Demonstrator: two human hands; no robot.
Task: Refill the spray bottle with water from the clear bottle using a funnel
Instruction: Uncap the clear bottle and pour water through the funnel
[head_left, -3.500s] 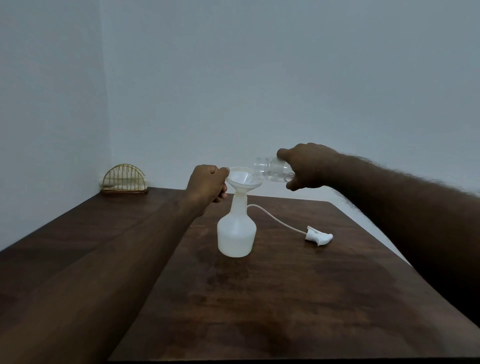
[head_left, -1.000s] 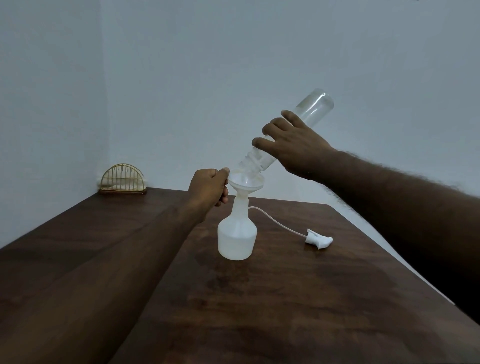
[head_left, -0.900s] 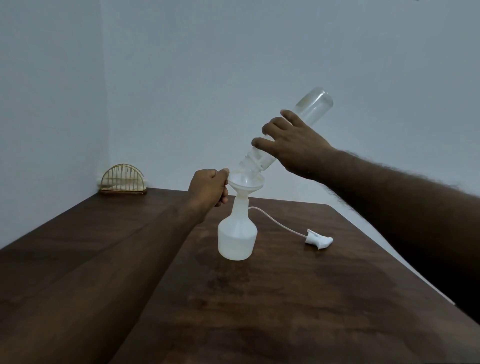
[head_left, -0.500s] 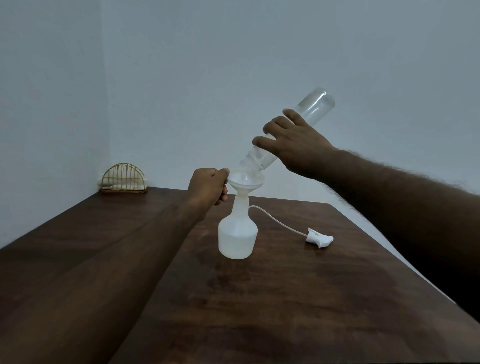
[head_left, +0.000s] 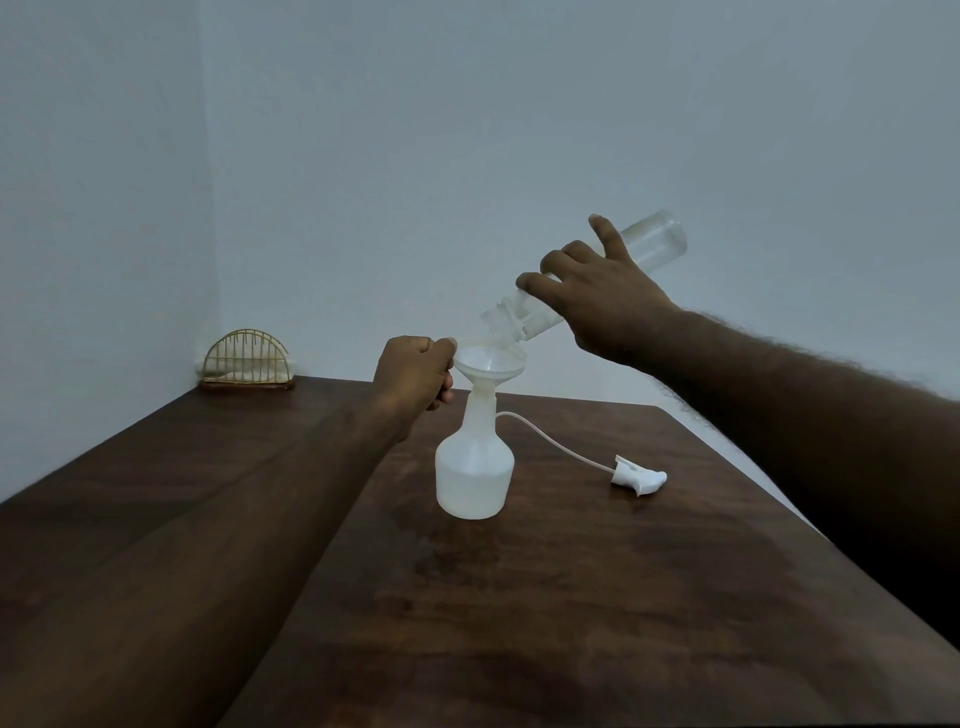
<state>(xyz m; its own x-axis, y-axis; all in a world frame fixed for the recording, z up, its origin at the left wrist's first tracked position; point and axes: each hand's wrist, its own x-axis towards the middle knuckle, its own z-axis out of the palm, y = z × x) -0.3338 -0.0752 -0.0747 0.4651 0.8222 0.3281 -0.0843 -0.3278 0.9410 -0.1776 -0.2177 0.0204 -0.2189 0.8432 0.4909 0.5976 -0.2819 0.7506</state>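
Two hands in view, both closed on something: left hand (head_left: 414, 378) clamped on the rim of the white funnel (head_left: 490, 364), right hand (head_left: 597, 301) wrapped over the middle of the clear bottle (head_left: 652, 244), with the index finger stretched along its side. Funnel seated upright in the neck of the white spray bottle (head_left: 474, 470), just right of the left hand and touching it at the rim. Clear bottle tilted, base high to the right, mouth low to the left and just above the funnel bowl, below and left of the right hand. Spray bottle upright on the dark wooden surface (head_left: 571, 597), under the funnel and between the two forearms, touched by no hand. White spray head (head_left: 638, 476) lying on the surface to the right of the spray bottle, joined to its neck by a thin white tube (head_left: 550, 441). Gold wire holder (head_left: 245, 359) far in the left corner, against the wall. By count: one funnel, one clear bottle, one spray bottle, one spray head, one wire holder.
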